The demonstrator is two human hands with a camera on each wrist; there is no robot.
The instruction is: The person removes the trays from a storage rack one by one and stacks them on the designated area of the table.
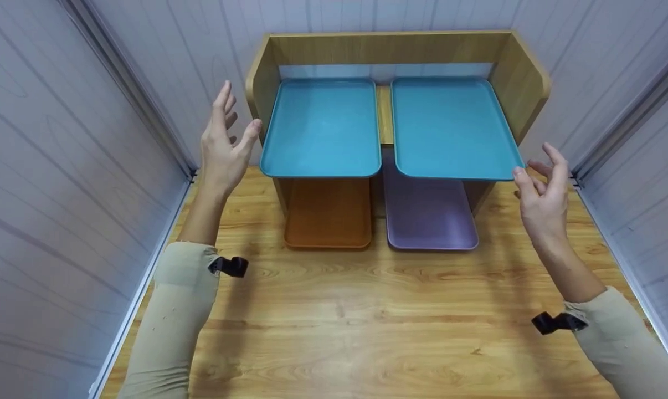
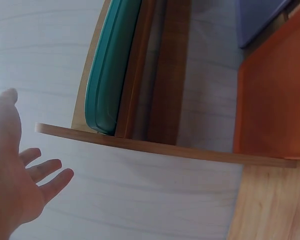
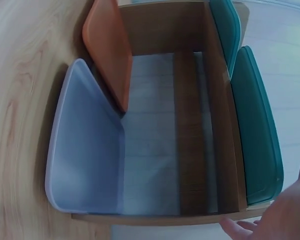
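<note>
Both hands hovered beside the shelf's blue trays, grasping nothing.
Left hand (image 1: 223,141) stood released just beside the left blue tray (image 1: 323,127); right hand (image 1: 541,194), fingers relaxed, nearly touched the right blue tray (image 1: 450,127) corner.

Person wearing long beige sleeves reaching to the forearms, bare left hand (image 1: 221,145) and right hand (image 1: 541,195), small black camera mounts showing at each wrist

No readable text, no labels, no brands, no numbers, no signs on any surface in view
</note>
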